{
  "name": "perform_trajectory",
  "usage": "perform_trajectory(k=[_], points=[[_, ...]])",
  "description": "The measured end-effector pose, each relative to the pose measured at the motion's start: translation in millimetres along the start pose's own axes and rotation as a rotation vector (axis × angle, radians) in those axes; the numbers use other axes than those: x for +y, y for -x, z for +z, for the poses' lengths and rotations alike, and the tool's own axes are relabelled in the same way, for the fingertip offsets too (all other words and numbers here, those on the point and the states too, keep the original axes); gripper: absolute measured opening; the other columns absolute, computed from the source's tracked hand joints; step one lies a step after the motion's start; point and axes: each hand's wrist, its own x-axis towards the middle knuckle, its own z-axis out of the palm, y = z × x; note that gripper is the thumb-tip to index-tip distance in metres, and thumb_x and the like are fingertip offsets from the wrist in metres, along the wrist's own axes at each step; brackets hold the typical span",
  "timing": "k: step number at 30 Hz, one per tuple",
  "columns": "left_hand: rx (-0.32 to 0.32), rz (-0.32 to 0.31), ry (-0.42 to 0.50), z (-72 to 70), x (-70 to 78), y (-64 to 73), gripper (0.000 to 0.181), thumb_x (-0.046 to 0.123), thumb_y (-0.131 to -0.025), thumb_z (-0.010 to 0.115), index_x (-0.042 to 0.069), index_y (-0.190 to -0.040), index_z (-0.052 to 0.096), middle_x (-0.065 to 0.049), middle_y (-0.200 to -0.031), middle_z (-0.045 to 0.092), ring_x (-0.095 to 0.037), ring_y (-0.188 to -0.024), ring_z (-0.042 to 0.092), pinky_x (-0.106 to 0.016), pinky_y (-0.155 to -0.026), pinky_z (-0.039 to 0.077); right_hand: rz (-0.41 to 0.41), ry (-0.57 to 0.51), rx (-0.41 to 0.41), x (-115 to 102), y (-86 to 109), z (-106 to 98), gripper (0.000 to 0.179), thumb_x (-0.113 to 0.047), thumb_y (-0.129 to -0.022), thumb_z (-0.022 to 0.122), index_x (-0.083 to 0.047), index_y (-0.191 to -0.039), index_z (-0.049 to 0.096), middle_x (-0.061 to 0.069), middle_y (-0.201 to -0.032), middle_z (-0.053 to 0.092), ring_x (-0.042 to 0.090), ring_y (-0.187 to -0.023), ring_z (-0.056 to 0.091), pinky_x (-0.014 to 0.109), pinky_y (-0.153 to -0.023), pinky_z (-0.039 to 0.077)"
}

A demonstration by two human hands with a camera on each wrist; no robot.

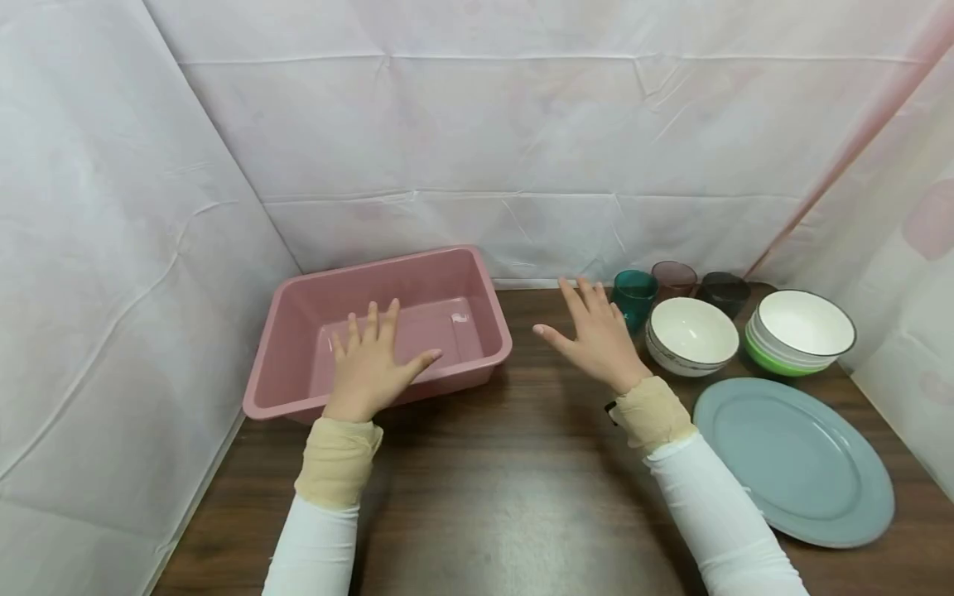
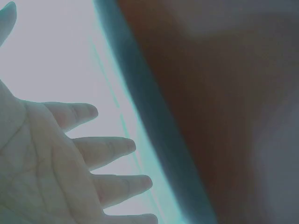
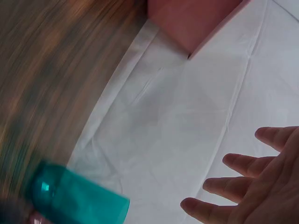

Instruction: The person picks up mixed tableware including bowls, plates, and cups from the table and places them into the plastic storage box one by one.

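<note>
My left hand (image 1: 367, 368) is held out with its fingers spread, over the near side of a pink plastic basin (image 1: 492, 348). In the left wrist view the palm (image 2: 42, 163) shows bare, with nothing in it. To the right of the basin, my right hand (image 1: 599, 339) hovers above the table with straight, parted fingers, holding nothing. Nearest to it are a teal cup (image 1: 633, 302) and a stack of white bowls (image 1: 693, 331). The right wrist view shows the same teal cup (image 3: 84, 196) apart from the fingertips (image 3: 191, 205).
A purplish cup (image 1: 674, 278) and a dark cup (image 1: 723, 291) stand by the back curtain (image 1: 477, 149). At the right are more stacked bowls (image 1: 801, 331), a green one lowest. A blue-grey oval plate (image 1: 793, 455) lies in front, on the dark wooden table (image 1: 507, 497).
</note>
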Motion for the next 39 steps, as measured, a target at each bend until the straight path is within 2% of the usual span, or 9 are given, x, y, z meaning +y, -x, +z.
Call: perform_trajectory(k=[10,18,23,26,29,32,35,39], points=[[0.045,-0.096,0.055,-23.9,-53.5,25.1,0.105,0.079,-0.086,0.041,0.011,-0.158,0.005,-0.028,-0.161,0.004,-0.061,-0.142,0.001,-0.077,-0.108,0.001,-0.001,-0.203,-0.102,-23.6,-21.5,15.6,0.09,-0.064,-0.091,0.052,-0.016,-0.158,0.015,0.013,-0.164,0.016,0.036,-0.149,0.022,0.057,-0.116,0.026],[0.106,-0.16,0.052,-34.0,-103.4,41.9,0.081,0.049,-0.098,0.049,-0.006,-0.151,0.023,-0.039,-0.151,0.023,-0.068,-0.133,0.018,-0.077,-0.105,0.013,-0.015,-0.349,-0.18,-41.3,-33.1,34.6,0.087,-0.049,-0.093,0.06,-0.008,-0.157,0.017,0.014,-0.162,0.022,0.029,-0.149,0.022,0.049,-0.119,0.024],[0.167,-0.159,0.083,-31.9,-129.3,48.7,0.071,0.035,-0.099,0.054,-0.013,-0.146,0.029,-0.045,-0.142,0.031,-0.065,-0.127,0.032,-0.072,-0.103,0.026,-0.013,-0.375,-0.217,-48.7,-39.2,50.7,0.084,-0.043,-0.093,0.061,-0.005,-0.156,0.02,0.019,-0.157,0.03,0.032,-0.143,0.035,0.048,-0.115,0.032],[0.185,-0.165,0.135,-29.4,-139.3,52.3,0.066,0.029,-0.098,0.055,-0.013,-0.144,0.033,-0.044,-0.136,0.04,-0.06,-0.123,0.041,-0.068,-0.1,0.033,-0.047,-0.38,-0.198,-54.8,-39.9,58.7,0.08,-0.033,-0.092,0.065,-0.003,-0.154,0.024,0.023,-0.147,0.043,0.032,-0.13,0.049,0.048,-0.109,0.04],[0.177,-0.198,0.171,-26.9,-146.7,54.7,0.059,0.026,-0.099,0.053,-0.013,-0.14,0.037,-0.042,-0.127,0.048,-0.058,-0.114,0.049,-0.066,-0.092,0.039,-0.061,-0.376,-0.175,-60.5,-40.9,64.6,0.077,-0.025,-0.09,0.067,-0.001,-0.152,0.027,0.022,-0.135,0.053,0.031,-0.119,0.056,0.046,-0.103,0.045],[0.185,-0.255,0.201,-24.9,-152.6,53.4,0.056,0.024,-0.099,0.051,-0.014,-0.139,0.039,-0.043,-0.123,0.052,-0.057,-0.109,0.053,-0.065,-0.089,0.042,-0.019,-0.367,-0.171,-63.6,-43.9,67.1,0.075,-0.023,-0.091,0.063,0.003,-0.15,0.026,0.023,-0.134,0.054,0.031,-0.12,0.057,0.045,-0.104,0.045],[0.21,-0.316,0.237,-23.4,-157.5,48.9,0.053,0.019,-0.099,0.051,-0.015,-0.138,0.041,-0.043,-0.126,0.051,-0.056,-0.112,0.053,-0.063,-0.093,0.043,0.04,-0.344,-0.173,-63.9,-47.6,67.1,0.073,-0.022,-0.093,0.058,0.007,-0.15,0.024,0.025,-0.137,0.053,0.032,-0.122,0.057,0.044,-0.106,0.044],[0.222,-0.384,0.308,-22.5,-162.1,43.9,0.05,0.017,-0.098,0.051,-0.014,-0.137,0.044,-0.04,-0.126,0.053,-0.052,-0.115,0.055,-0.059,-0.096,0.044,0.083,-0.352,-0.179,-62.6,-50.6,67.4,0.059,-0.017,-0.093,0.053,0.005,-0.145,0.036,0.025,-0.127,0.06,0.032,-0.113,0.06,0.044,-0.1,0.048]])
